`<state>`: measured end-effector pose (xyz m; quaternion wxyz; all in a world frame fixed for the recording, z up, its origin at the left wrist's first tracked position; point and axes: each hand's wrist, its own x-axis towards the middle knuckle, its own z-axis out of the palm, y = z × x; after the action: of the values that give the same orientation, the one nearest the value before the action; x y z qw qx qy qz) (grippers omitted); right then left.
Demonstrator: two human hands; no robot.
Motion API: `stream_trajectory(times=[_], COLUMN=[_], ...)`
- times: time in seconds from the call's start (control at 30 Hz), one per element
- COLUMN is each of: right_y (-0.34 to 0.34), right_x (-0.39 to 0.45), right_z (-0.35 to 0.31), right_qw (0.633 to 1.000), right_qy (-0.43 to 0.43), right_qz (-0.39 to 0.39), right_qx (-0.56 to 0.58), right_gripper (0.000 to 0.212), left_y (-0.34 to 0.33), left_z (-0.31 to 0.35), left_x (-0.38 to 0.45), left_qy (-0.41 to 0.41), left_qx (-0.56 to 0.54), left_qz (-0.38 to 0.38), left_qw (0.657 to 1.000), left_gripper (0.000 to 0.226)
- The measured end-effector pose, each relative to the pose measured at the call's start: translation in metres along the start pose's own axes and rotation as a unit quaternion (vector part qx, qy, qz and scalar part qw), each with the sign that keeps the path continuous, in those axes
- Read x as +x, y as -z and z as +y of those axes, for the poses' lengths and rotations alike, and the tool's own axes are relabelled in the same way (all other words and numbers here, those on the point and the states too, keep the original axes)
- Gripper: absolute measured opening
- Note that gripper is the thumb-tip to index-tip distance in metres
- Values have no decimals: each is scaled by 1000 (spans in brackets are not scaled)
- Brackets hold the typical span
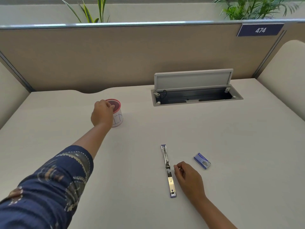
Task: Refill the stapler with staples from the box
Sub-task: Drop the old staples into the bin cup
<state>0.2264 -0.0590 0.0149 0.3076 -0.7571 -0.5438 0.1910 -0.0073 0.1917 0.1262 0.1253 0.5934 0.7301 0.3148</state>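
Pale beige worktop (165,123), enclosed by tan fabric partition panels (115,60).

Landmark: the slim chrome stapler with lilac ends (168,171). It lies swung fully open, flat on the worktop, in one long line running away from the person; near tip lilac, far tip lilac.

Small blue cardboard staple box (202,160): just to the right of the stapler's middle, lying flat, apart from it, closed as far as can be seen.

Right hand (188,177): resting on the worktop just right of the stapler's near half, between the stapler and the box but touching neither. Fingers curled loosely, thumb and forefinger pinched together; something pale may sit in the pinch, too small to tell.

Left hand (103,113): well off to the far left of the stapler, arm stretched out in a dark blue patterned sleeve (52,184). Fingertips bunched together over the mouth of a round red mesh cup wrapped in white paper (117,113); whether they hold anything cannot be told.

Beyond the stapler, far right: a recessed grey cable tray with its lid propped up (194,90). Above that, a blue plaque reading 474 (260,30) on the partition. Green plants (254,9) behind the partition's top edge.
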Motion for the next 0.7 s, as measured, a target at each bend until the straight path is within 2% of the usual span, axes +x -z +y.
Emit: stream_trajectory(times=[0.5, 0.7], right_y=[0, 0], right_x=[0, 0], right_z=[0, 1], right_qw=[1000, 1000], right_qy=[-1, 0], right_qz=[0, 1], right_qx=[4, 2], right_gripper=[22, 21], left_y=[-4, -5], left_z=[-4, -7], left_x=[5, -20], left_qy=[24, -52], left_qx=[-21, -76], left_qz=[26, 29], left_qw=[999, 995], left_gripper=[31, 26])
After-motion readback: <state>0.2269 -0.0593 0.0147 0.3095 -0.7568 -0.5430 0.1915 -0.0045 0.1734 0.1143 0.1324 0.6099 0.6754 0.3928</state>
